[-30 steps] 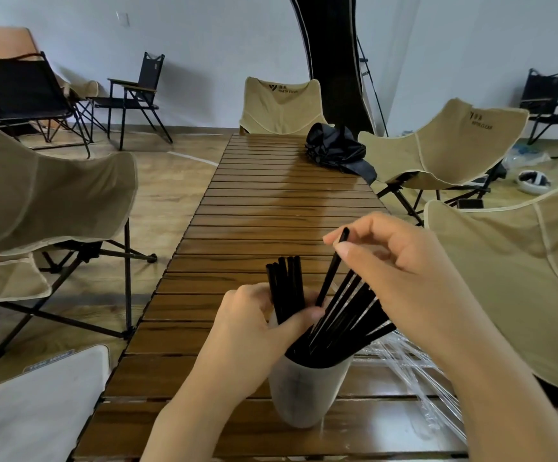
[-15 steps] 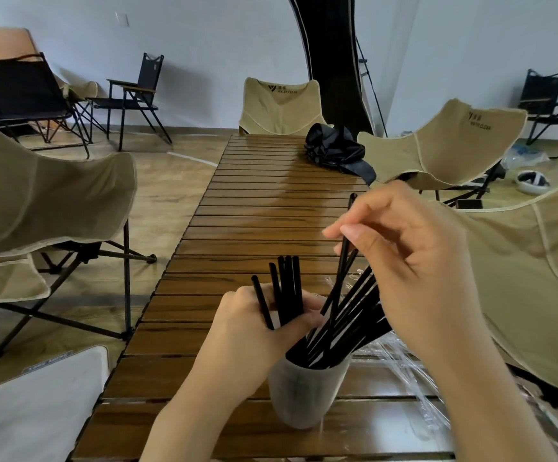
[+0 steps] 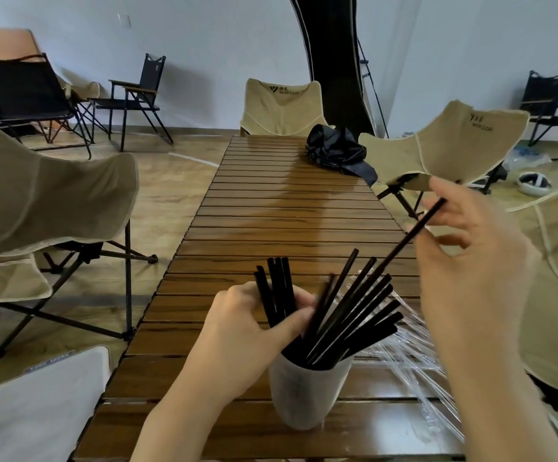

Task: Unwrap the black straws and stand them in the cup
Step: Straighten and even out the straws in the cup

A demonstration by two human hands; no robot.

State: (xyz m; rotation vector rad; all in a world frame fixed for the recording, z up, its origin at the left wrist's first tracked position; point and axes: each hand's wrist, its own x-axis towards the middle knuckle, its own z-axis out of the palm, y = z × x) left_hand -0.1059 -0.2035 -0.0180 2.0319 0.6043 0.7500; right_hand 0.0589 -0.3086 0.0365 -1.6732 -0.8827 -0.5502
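A white cup (image 3: 304, 398) stands near the front edge of the wooden slat table (image 3: 287, 201). Several black straws (image 3: 361, 311) lean out of it to the right. My left hand (image 3: 247, 328) grips a small upright bundle of black straws (image 3: 279, 288) at the cup's left rim. My right hand (image 3: 471, 278), blurred, is raised to the right of the cup and pinches a single black straw (image 3: 414, 231) that slants up to the right. That straw's lower end runs down among the leaning ones; where it ends I cannot tell.
Clear plastic wrappers (image 3: 417, 361) lie on the table right of the cup. A black cloth bag (image 3: 337, 151) sits at the table's far right. Beige folding chairs (image 3: 47, 201) flank the table on both sides, and another stands at its far end.
My right hand has swung up and to the right with the single straw, tilting it further over. My left hand keeps its hold on the bundle at the cup.
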